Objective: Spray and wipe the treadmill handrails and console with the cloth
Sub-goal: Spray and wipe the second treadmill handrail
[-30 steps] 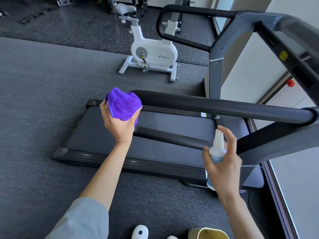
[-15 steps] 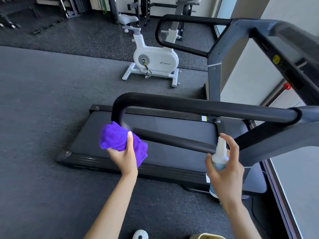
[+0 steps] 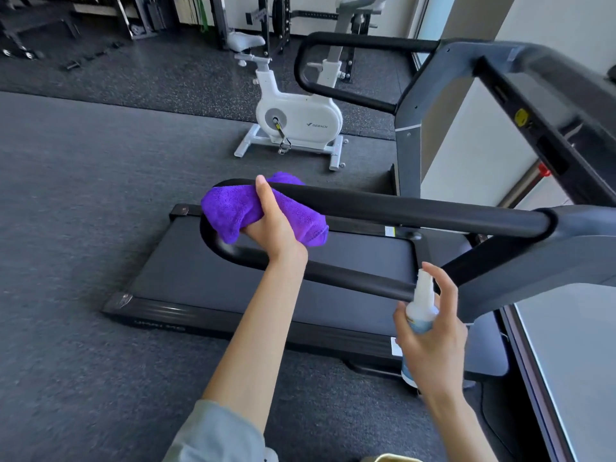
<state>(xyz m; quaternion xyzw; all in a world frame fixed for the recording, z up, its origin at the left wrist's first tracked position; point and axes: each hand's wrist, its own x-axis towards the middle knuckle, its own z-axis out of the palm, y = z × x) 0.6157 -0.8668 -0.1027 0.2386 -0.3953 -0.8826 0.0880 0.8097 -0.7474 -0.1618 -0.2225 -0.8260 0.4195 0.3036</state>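
A black looped handrail [image 3: 416, 210] of the treadmill runs across the middle of the view. My left hand [image 3: 273, 225] grips a purple cloth [image 3: 233, 208] wrapped around the rail's rounded left end. Lower right, my right hand [image 3: 433, 345] holds a small white spray bottle [image 3: 421, 308] upright, index finger over its nozzle, close beside the lower bar of the rail. The grey console [image 3: 546, 105] slants along the upper right. A second handrail [image 3: 336, 41] loops on the far side.
The treadmill belt [image 3: 266, 288] lies below the rail on dark gym flooring. A white exercise bike [image 3: 300, 118] stands beyond it, with weight racks [image 3: 150, 15] at the back. A white wall and window ledge [image 3: 573, 361] run along the right.
My left hand with the cloth dropped below the rail's end, then came back up and now wraps it over the rail's curved end. The right hand with the bottle has barely moved.
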